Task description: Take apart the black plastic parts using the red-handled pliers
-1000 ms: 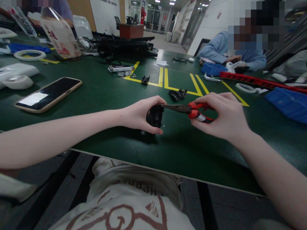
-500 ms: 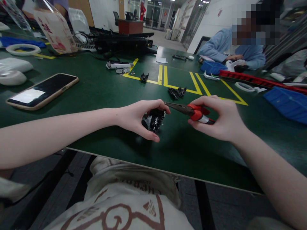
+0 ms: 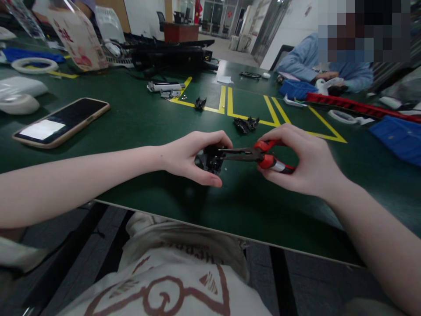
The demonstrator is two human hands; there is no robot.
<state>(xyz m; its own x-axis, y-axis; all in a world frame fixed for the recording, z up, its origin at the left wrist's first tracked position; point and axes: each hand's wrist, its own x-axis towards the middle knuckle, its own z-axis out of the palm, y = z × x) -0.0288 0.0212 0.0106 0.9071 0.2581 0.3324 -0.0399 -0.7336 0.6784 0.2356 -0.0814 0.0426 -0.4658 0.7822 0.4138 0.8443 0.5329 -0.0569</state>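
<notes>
My left hand (image 3: 194, 156) is curled around a small black mechanical part (image 3: 213, 163), thumb below and fingers above; its far side is hidden in the palm. In my right hand (image 3: 301, 160) are long-nose pliers (image 3: 253, 154) with red-and-black handles. Their jaws stand a little apart and point left, with the tips at the right side of the part. I cannot make out whether the tips grip anything. Beyond my hands, black broken pieces (image 3: 246, 125) lie on the green table (image 3: 158, 127), with a smaller black piece (image 3: 200, 103) behind them.
A phone (image 3: 62, 123) lies on the left, near a white rounded device (image 3: 19, 104). Metal and white parts (image 3: 166, 87) sit by the yellow tape lines. Blue trays (image 3: 399, 138) and a red strip (image 3: 355, 104) are at the right. Another person in a blue sleeve (image 3: 299, 57) sits across.
The pliers' jaws have opened, and their tips have moved left and down onto the black part. My left hand has turned the part slightly.
</notes>
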